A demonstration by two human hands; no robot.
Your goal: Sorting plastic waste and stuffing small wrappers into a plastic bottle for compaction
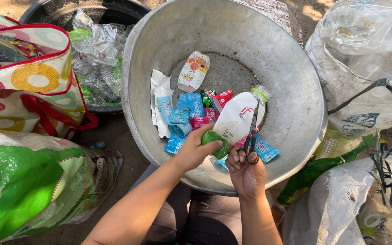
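Over big round dented metal basin (296, 113), left hand (196, 149) grips green base of clear plastic bottle with white label (237, 120), fingers wrapped shut around it. Right hand (247, 172) holds black-handled scissors (252, 134), fingers through loops, blades against bottle label. Torn blue, red, white wrappers (182, 113) lie on basin bottom beneath. Black tub of crushed clear bottles (96, 50) behind left.

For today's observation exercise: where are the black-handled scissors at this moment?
In the head view, the black-handled scissors are in the right hand, right of centre over the large metal basin, blades lying against the white-labelled plastic bottle gripped by the left hand.
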